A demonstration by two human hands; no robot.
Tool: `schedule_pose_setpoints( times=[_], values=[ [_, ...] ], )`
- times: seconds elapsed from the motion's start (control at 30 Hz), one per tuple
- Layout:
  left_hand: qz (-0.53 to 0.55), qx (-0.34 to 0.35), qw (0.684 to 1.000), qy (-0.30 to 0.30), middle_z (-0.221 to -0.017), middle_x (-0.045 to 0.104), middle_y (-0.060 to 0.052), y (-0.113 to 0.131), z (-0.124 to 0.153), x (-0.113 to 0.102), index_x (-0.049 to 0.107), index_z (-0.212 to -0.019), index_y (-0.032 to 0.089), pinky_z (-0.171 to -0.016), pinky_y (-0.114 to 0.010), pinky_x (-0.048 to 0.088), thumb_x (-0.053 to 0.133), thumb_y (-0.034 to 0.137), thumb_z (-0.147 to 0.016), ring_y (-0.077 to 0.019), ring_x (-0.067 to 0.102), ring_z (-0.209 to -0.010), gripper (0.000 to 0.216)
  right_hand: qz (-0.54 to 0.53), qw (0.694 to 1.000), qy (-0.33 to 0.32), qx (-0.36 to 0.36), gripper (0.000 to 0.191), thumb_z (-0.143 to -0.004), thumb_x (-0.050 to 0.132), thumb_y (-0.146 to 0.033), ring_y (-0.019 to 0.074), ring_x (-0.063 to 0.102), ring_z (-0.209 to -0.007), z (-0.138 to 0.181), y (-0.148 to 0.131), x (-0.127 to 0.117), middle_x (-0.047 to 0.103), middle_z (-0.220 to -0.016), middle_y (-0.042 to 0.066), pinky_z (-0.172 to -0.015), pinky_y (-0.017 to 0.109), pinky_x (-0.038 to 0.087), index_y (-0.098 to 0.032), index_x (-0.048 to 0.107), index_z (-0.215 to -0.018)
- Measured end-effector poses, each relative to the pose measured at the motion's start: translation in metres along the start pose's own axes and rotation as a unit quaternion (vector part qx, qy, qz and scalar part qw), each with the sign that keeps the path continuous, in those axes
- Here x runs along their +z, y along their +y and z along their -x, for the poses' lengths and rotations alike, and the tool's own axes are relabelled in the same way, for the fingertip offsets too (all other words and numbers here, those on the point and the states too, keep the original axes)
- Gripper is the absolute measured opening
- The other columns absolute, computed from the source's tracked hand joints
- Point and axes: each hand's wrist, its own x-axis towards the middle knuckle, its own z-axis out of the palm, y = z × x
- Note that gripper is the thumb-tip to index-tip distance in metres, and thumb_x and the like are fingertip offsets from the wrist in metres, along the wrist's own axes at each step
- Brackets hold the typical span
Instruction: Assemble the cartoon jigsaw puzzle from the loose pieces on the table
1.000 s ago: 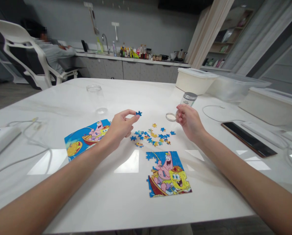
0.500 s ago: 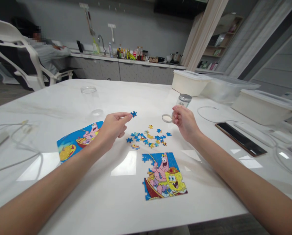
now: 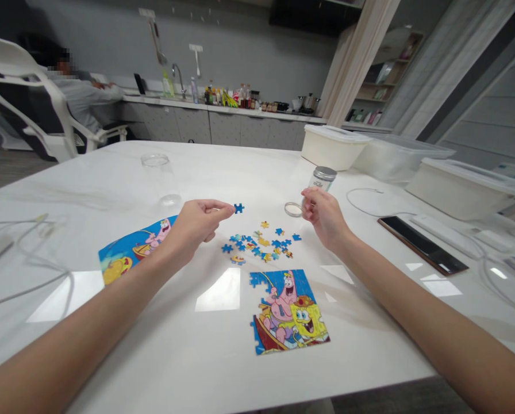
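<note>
My left hand [image 3: 197, 224] pinches a blue puzzle piece [image 3: 239, 208] between thumb and forefinger, above the white table. My right hand [image 3: 324, 214] hangs with curled fingers beside a round lid [image 3: 293, 209] and in front of a jar with a silver cap [image 3: 324, 175]; what its fingers hold, if anything, is hidden. Between the hands lie several loose puzzle pieces [image 3: 256, 248], mostly blue and yellow. Nearer to me is a partly joined puzzle [image 3: 289, 313] with a pink starfish and a yellow sponge character, its upper left edge jagged. A matching picture sheet [image 3: 117, 265] lies partly under my left forearm.
A clear jar [image 3: 158, 178] stands at the back left. Lidded boxes [image 3: 333, 148], a phone [image 3: 421, 244] and white cables [image 3: 369, 210] are on the right. More cable [image 3: 46, 259] lies at the left. A person [image 3: 83, 98] sits at the far counter.
My left hand has lowered slightly, and the blue piece in its fingers has turned and moved a little down and right. The right hand has barely moved.
</note>
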Motion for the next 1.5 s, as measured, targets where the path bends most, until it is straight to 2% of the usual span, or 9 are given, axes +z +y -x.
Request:
schedule_pose_setpoints(
  times=[0.1, 0.17, 0.33, 0.47, 0.73, 1.0, 1.1, 1.27, 1.5],
  values=[
    [0.004, -0.001, 1.0, -0.002, -0.048, 0.022, 0.012, 0.002, 0.001, 0.001, 0.062, -0.077, 0.013, -0.041, -0.021, 0.01, 0.068, 0.025, -0.076, -0.0027, 0.013, -0.042, 0.013, 0.055, 0.997, -0.048, 0.006, 0.011, -0.066, 0.063, -0.026, 0.0061, 0.034, -0.043, -0.002, 0.0, -0.004, 0.042, -0.05, -0.009, -0.043, 0.021, 0.024, -0.019, 0.056, -0.072],
    [0.0, -0.007, 1.0, -0.002, -0.047, 0.021, 0.013, 0.002, 0.001, 0.001, 0.062, -0.076, 0.014, -0.041, -0.021, 0.01, 0.068, 0.026, -0.075, -0.0029, 0.013, -0.041, 0.013, 0.17, 0.974, -0.15, -0.009, 0.012, -0.07, 0.063, -0.029, 0.0081, 0.04, -0.046, -0.005, 0.0, -0.009, 0.047, -0.052, -0.006, -0.046, 0.023, 0.029, -0.019, 0.058, -0.072],
    [-0.149, -0.015, 0.988, 0.032, -0.044, 0.033, 0.009, -0.005, -0.008, -0.003, 0.067, -0.074, 0.015, -0.041, -0.022, 0.015, 0.067, 0.029, -0.072, -0.005, 0.021, -0.039, 0.014, 0.459, 0.786, -0.379, -0.164, 0.01, -0.078, 0.064, -0.027, 0.015, 0.056, -0.073, -0.01, -0.003, -0.026, 0.065, -0.079, 0.004, -0.065, 0.029, 0.042, -0.018, 0.068, -0.078],
    [-0.319, 0.02, 0.946, 0.048, -0.051, 0.055, 0.0, -0.013, -0.017, -0.011, 0.071, -0.067, 0.017, -0.045, -0.024, 0.028, 0.069, 0.025, -0.068, -0.011, 0.043, -0.046, 0.009, 0.514, 0.727, -0.422, -0.172, 0.015, -0.075, 0.07, -0.028, 0.0171, 0.056, -0.078, -0.012, -0.004, -0.032, 0.065, -0.089, 0.006, -0.074, 0.033, 0.045, -0.019, 0.07, -0.087],
    [-0.351, 0.077, 0.932, 0.05, -0.042, 0.05, 0.001, -0.015, -0.017, -0.013, 0.069, -0.06, 0.02, -0.05, -0.026, 0.031, 0.069, 0.02, -0.066, -0.0155, 0.046, -0.045, 0.006, 0.508, 0.732, -0.434, -0.132, 0.005, -0.074, 0.068, -0.021, 0.0166, 0.057, -0.078, -0.009, 0.0, -0.03, 0.064, -0.089, 0.004, -0.074, 0.033, 0.045, -0.02, 0.068, -0.079],
    [-0.403, 0.109, 0.908, 0.028, -0.044, 0.044, 0.005, -0.006, -0.009, -0.009, 0.071, -0.079, 0.017, -0.052, -0.025, 0.029, 0.063, 0.026, -0.077, -0.0127, 0.039, -0.045, 0.012, 0.478, 0.755, -0.432, -0.12, 0.006, -0.075, 0.069, -0.022, 0.013, 0.055, -0.065, -0.007, -0.004, -0.028, 0.064, -0.071, -0.001, -0.063, 0.028, 0.042, -0.02, 0.064, -0.074],
    [-0.366, 0.119, 0.92, -0.075, -0.044, 0.039, 0.006, -0.001, -0.004, -0.006, 0.072, -0.078, 0.018, -0.05, -0.025, 0.025, 0.064, 0.03, -0.077, -0.0107, 0.033, -0.044, 0.015, 0.41, 0.791, -0.446, -0.088, 0.015, -0.072, 0.075, -0.028, 0.0129, 0.057, -0.068, 0.006, -0.01, -0.015, 0.069, -0.079, 0.001, -0.063, 0.027, 0.044, -0.019, 0.068, -0.082],
    [-0.291, 0.06, 0.903, -0.311, -0.044, 0.033, 0.007, 0.007, 0.011, 0.0, 0.075, -0.078, 0.019, -0.045, -0.026, 0.017, 0.064, 0.043, -0.077, -0.0094, 0.023, -0.043, 0.026, 0.352, 0.789, -0.504, 0.018, 0.013, -0.076, 0.073, -0.03, 0.0098, 0.056, -0.06, 0.04, -0.016, 0.012, 0.072, -0.076, 0.002, -0.055, 0.023, 0.042, -0.018, 0.072, -0.078],
    [-0.303, 0.05, 0.868, -0.39, -0.047, 0.038, 0.006, 0.005, 0.018, 0.001, 0.076, -0.076, 0.021, -0.044, -0.027, 0.016, 0.065, 0.038, -0.075, -0.0093, 0.025, -0.044, 0.02, 0.356, 0.784, -0.508, 0.031, 0.011, -0.077, 0.066, -0.023, 0.0088, 0.055, -0.053, 0.053, -0.016, 0.019, 0.068, -0.063, 0.0, -0.049, 0.021, 0.042, -0.018, 0.075, -0.08]
  ],
)
